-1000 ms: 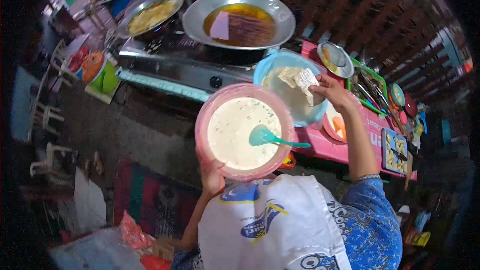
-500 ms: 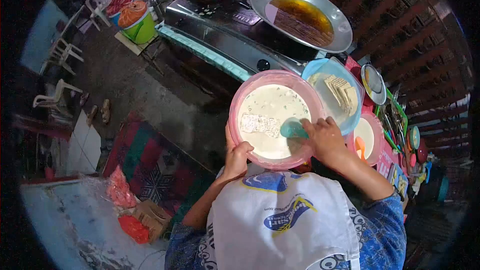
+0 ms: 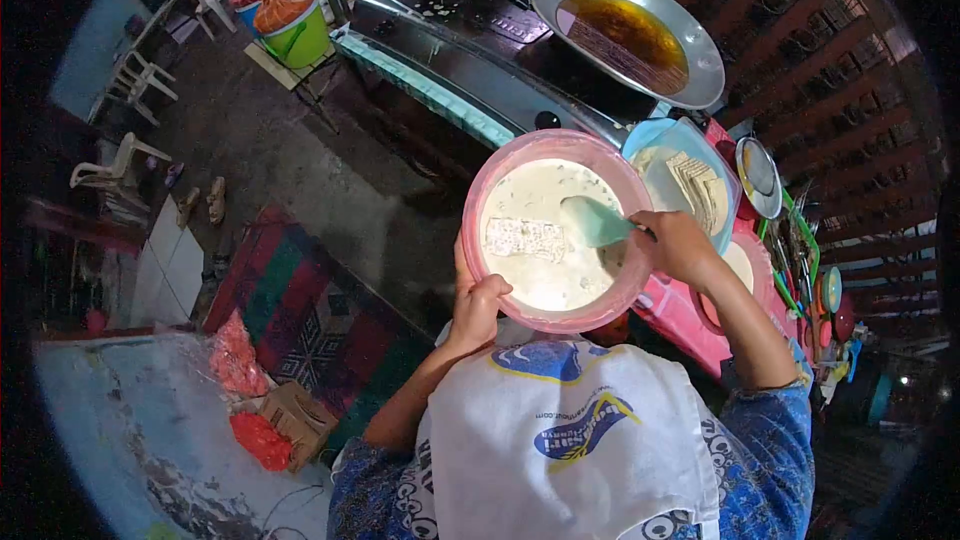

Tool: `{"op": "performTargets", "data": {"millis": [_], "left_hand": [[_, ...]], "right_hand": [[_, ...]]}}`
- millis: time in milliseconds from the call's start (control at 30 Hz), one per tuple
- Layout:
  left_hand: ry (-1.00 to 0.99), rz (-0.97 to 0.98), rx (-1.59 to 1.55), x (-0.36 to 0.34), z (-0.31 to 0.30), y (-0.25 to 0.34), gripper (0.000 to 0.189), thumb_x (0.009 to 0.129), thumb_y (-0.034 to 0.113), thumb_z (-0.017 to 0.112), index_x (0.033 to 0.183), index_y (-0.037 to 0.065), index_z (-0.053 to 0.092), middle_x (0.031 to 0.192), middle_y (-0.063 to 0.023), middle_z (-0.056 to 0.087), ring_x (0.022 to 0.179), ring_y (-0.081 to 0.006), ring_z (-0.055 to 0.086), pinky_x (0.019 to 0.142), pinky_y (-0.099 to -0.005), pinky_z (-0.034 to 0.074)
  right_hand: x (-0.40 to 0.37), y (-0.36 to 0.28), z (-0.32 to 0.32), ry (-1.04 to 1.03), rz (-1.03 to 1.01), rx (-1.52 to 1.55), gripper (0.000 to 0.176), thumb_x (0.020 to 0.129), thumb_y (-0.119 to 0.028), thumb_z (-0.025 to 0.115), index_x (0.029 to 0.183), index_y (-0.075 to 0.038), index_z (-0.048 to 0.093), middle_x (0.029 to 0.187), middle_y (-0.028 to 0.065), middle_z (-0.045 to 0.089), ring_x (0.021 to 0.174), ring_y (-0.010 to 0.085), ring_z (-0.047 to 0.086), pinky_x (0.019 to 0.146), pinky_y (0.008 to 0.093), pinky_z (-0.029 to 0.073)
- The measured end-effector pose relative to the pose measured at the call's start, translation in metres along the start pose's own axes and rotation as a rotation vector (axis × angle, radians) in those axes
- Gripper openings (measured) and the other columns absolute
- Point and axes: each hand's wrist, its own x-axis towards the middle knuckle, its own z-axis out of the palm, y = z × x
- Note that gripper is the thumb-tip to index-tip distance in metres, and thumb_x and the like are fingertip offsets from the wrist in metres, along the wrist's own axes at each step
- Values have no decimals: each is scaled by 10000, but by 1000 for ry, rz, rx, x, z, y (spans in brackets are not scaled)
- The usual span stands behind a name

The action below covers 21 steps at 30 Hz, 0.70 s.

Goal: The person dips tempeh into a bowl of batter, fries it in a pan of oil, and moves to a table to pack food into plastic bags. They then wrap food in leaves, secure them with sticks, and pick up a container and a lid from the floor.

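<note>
Light-blue basin (image 3: 648,131) partly behind pink bowl (image 3: 560,145)

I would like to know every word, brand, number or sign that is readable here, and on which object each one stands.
".com": the end of a small upside-down line on the white apron; its beginning is too small to read.
"sari": seems to end the larger word in the apron's blue-and-yellow logo; the rest is unclear.
Pale marks on the pink table cover: too blurred to read.

A head-worn camera looks forward and down (wide, black-edged frame), the apron (image 3: 570,420) at six o'clock, pink bowl (image 3: 568,320) near, stove (image 3: 455,52) farther at twelve.
</note>
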Motion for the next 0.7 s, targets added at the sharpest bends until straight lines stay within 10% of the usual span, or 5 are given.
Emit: {"op": "performTargets", "data": {"millis": [567, 700], "left_hand": [[60, 27, 46, -10, -16, -5, 801, 545, -53, 401, 1314, 77, 219, 1265, -116, 364, 1176, -236, 356, 971, -316, 289], [48, 56, -6, -10, -16, 0, 778, 557, -68, 388, 1305, 82, 237, 1242, -114, 378, 1152, -225, 379, 939, -307, 319]], "right_hand": [[43, 4, 43, -493, -33, 743, 214, 788, -222, 591, 806, -9, 593, 671, 110, 551, 586, 135, 516, 582, 278, 424], [26, -21, 30, 255, -373, 236, 170, 735, -142, 595, 883, -62, 624, 670, 84, 557, 575, 194, 548, 528, 307, 435]]}}
